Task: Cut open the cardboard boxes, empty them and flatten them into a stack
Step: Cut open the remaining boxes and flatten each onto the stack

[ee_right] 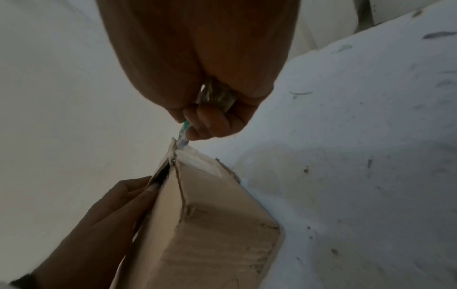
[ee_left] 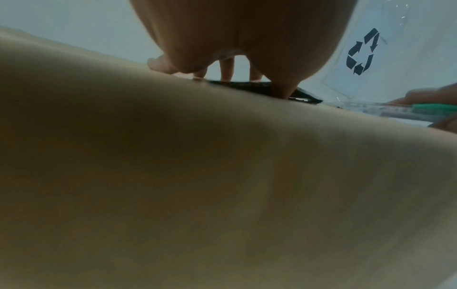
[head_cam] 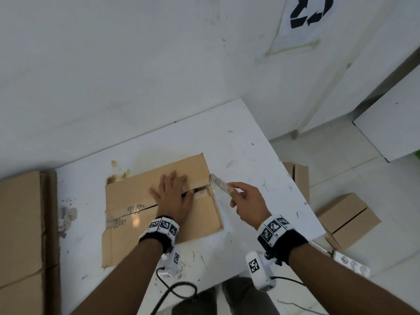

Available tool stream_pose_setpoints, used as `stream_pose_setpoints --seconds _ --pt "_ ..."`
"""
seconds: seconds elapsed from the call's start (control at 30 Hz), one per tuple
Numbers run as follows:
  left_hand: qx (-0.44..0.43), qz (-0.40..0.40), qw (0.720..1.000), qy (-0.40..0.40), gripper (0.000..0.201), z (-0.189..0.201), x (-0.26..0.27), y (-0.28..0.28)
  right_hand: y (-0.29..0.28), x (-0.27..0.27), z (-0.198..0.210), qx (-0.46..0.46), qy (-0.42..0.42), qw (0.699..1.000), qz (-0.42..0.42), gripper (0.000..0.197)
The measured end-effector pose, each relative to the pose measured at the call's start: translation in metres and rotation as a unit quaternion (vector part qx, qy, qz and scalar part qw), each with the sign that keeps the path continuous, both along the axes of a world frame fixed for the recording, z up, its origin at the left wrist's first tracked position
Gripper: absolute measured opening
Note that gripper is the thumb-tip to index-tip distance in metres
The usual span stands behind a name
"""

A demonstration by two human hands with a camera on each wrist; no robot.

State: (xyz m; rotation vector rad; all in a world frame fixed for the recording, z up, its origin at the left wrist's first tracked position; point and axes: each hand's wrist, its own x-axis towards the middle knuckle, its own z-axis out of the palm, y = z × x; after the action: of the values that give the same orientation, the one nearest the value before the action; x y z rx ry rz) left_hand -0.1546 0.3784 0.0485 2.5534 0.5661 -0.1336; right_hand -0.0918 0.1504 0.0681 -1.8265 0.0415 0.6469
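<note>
— Cardboard box (head_cam: 145, 201) first: where does it sit, and what are the hands doing to it?

— It lies on the white tabletop (head_cam: 238, 142), close to the near edge. The left hand (head_cam: 172, 196) lies flat on its top with fingers spread, pressing down next to the split centre seam. The right hand (head_cam: 246, 202) is curled round a box cutter (head_cam: 219, 184), whose tip meets the seam at the box's right end.

— How is the box likely to handle?

— Light and fairly stiff, by its look, though the top flaps are creased and the right edge is ragged, so it would probably give under firm pressure. Shiny tape clings along the seam; the blade could skid on that. Holding it down flat beside the seam, away from the blade's path, seems the safest grip. For lifting, the side walls look sounder than the loose flaps.

— And round about?

— Flattened cardboard (head_cam: 20, 223) lies at the left. Another closed box (head_cam: 347, 217) stands on the floor to the right, with more cardboard (head_cam: 300, 176) upright by the tabletop's edge. A recycling sign (head_cam: 311, 12) hangs on the wall.
</note>
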Motion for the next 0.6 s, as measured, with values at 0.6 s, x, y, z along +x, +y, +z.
stream_pose_setpoints --seconds 0.6 --pt "0.012 0.065 0.993 -0.100 0.051 0.024 -0.010 0.016 0.020 0.000 0.026 0.051 -0.064 0.995 -0.063 0.020"
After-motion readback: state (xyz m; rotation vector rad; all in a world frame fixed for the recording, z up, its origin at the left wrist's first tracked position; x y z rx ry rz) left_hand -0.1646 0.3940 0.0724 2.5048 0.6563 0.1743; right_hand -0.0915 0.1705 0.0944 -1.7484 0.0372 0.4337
